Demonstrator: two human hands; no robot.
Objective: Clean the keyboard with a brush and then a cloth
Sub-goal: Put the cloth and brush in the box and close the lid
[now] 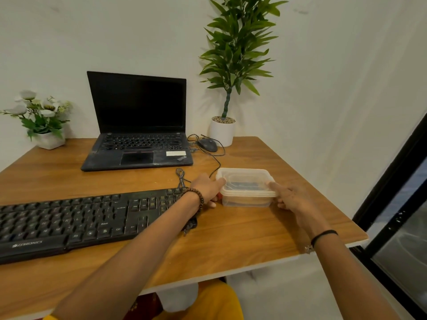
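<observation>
Beside the keyboard (69,222), left hand (205,188) and right hand (291,197) grip the box (246,200); likely fetching tools, next requires prising off its lid (242,175)

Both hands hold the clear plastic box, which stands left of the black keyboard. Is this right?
No. The head view shows the left hand and right hand holding the clear plastic box, but it stands right of the black keyboard.
</observation>
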